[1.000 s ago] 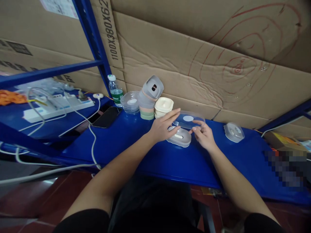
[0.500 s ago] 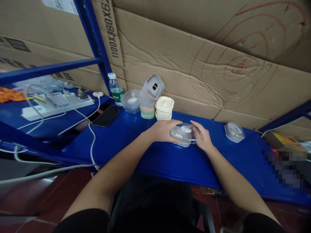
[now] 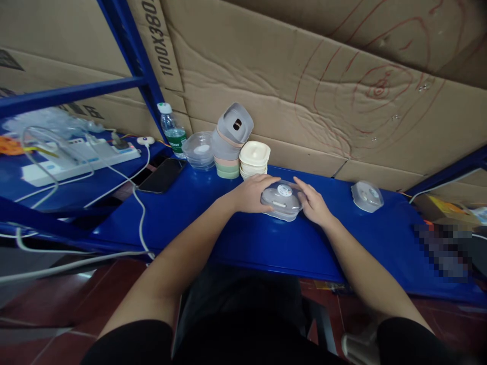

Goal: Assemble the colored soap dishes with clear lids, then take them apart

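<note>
A clear plastic container [image 3: 282, 200] with a round white label on top sits on the blue table between my hands. My left hand [image 3: 253, 193] grips its left side, fingers behind and thumb in front. At its right side, my right hand [image 3: 312, 203] has its fingers stretched out, touching or very near the edge. Behind my left hand is a stack of cream lids [image 3: 255, 154]. Beside that stack, grey, pink and green containers [image 3: 229, 144] are piled up, the top one tilted. Clear bowls [image 3: 200, 150] are nested to their left.
A water bottle [image 3: 174, 134] and a black phone [image 3: 162, 175] are at the back left. White cables and a power strip [image 3: 81, 161] lie further left. Another clear container [image 3: 367, 196] is at the right. Cardboard [image 3: 266, 81] stands behind the blue table [image 3: 243, 238].
The container between my hands has turned slightly and sits more level. My right hand's fingers are straighter. The whole view has shifted a little.
</note>
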A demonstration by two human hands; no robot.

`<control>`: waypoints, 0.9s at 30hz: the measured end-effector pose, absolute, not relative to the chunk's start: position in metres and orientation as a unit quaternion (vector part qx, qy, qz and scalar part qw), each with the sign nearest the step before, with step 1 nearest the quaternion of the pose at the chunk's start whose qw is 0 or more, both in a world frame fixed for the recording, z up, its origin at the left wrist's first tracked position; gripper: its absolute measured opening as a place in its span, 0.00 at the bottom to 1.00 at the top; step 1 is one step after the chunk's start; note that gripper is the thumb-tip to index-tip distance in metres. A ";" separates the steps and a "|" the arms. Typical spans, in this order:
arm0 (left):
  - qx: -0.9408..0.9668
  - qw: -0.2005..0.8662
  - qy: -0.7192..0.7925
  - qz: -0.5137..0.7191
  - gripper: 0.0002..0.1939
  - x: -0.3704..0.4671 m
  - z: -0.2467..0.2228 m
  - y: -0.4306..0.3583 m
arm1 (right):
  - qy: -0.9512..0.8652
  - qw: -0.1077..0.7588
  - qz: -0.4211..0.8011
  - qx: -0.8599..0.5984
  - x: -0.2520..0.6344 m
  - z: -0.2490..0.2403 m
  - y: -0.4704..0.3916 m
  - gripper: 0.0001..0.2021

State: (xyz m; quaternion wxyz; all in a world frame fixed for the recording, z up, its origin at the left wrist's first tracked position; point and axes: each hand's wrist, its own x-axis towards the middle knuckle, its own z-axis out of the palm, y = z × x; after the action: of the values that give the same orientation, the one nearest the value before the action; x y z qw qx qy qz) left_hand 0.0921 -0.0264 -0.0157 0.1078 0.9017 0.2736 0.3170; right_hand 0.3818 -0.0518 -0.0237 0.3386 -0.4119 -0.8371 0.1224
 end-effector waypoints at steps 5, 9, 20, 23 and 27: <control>0.905 0.115 0.289 0.290 0.49 0.088 -0.024 -0.017 | -0.791 0.376 0.226 -0.427 0.388 -0.028 -0.045 0.30; 0.906 0.134 0.304 0.264 0.52 0.088 -0.027 -0.015 | -0.759 0.403 0.305 -0.411 0.394 -0.030 -0.041 0.30; 0.907 0.146 0.306 0.250 0.50 0.091 -0.041 -0.013 | -0.870 0.235 0.188 -0.391 0.389 -0.027 -0.049 0.49; 0.905 0.146 0.312 0.249 0.50 0.091 -0.043 -0.012 | -0.867 0.227 0.198 -0.397 0.391 -0.029 -0.047 0.51; 0.901 0.140 0.330 0.243 0.50 0.093 -0.043 -0.013 | -0.863 0.225 0.191 -0.410 0.394 -0.027 -0.044 0.50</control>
State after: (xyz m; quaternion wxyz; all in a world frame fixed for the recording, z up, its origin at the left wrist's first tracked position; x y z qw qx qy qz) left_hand 0.0926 -0.0125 -0.0432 0.1397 0.9011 0.3305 0.2433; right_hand 0.3942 -0.0435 -0.0271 0.2252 -0.4103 -0.8627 0.1915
